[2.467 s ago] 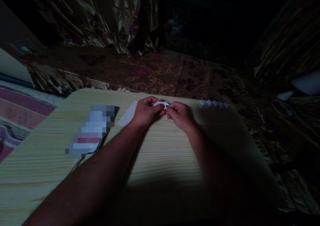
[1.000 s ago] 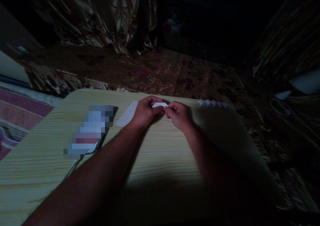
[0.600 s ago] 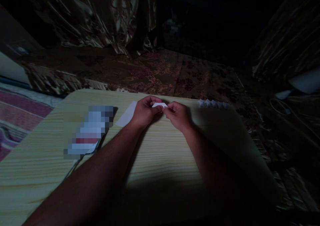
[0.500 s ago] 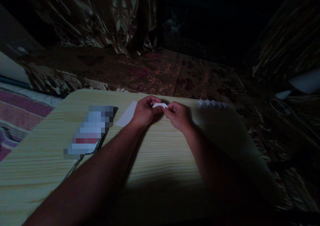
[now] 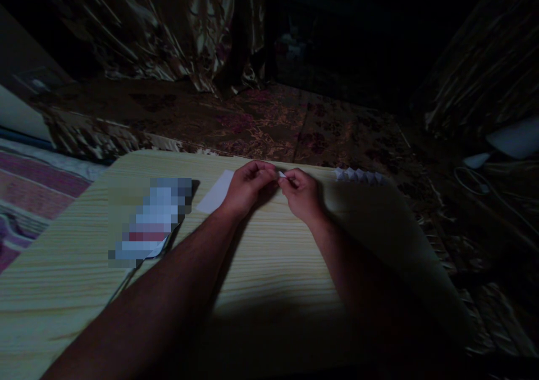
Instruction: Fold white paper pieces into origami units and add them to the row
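A small white folded piece of paper (image 5: 282, 174) is pinched between my two hands near the table's far edge, mostly covered by the fingers. My left hand (image 5: 248, 188) closes on it with thumb and bent fingers. From the other side, my right hand (image 5: 301, 192) grips its end between thumb and forefinger. A flat white sheet of paper (image 5: 214, 192) lies just left of my left hand. Several small white paper stars (image 5: 357, 175) stand in a row to the right of my right hand.
The light wooden table (image 5: 269, 262) has a blurred-out flat device (image 5: 154, 217) on its left, with a cable running toward the near side. Patterned fabric (image 5: 252, 116) covers the surface beyond. A white cable (image 5: 469, 181) lies at the right, off the table.
The folded paper showed more of its width before; now my left thumb and fingers cover most of it. Both hands stay in nearly the same place.
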The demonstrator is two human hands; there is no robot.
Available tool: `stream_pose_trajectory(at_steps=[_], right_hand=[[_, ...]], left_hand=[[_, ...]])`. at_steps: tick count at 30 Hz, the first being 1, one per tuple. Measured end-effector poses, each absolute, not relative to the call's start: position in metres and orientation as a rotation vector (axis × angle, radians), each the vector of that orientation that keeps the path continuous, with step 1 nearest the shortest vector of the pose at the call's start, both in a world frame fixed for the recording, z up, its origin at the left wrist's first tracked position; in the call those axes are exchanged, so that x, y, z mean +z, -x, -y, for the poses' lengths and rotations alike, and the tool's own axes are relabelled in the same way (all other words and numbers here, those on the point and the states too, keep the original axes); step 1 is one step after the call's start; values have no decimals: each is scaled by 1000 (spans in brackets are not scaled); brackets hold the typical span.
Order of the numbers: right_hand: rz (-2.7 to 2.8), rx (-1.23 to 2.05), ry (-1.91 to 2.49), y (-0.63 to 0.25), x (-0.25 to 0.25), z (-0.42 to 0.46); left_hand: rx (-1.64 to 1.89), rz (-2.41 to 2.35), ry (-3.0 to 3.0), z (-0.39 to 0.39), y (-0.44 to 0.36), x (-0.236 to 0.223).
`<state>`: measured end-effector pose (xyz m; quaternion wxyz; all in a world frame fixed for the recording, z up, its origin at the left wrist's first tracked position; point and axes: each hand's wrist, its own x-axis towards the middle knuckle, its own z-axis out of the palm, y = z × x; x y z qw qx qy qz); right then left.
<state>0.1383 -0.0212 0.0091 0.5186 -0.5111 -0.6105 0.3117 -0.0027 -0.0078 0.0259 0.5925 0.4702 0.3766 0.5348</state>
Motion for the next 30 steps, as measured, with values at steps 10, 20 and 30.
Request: stream_pose_trajectory(at_steps=[10, 20, 30], right_hand=[[1641, 431, 1124, -141, 19, 27], [1499, 533, 1092, -139, 4, 17], [1315, 919, 1108, -142, 8, 17]], left_hand=[[1140, -791, -1070, 1, 8, 23], [1189, -773, -1068, 0, 9, 20], [1328, -869, -1086, 0, 6, 18]])
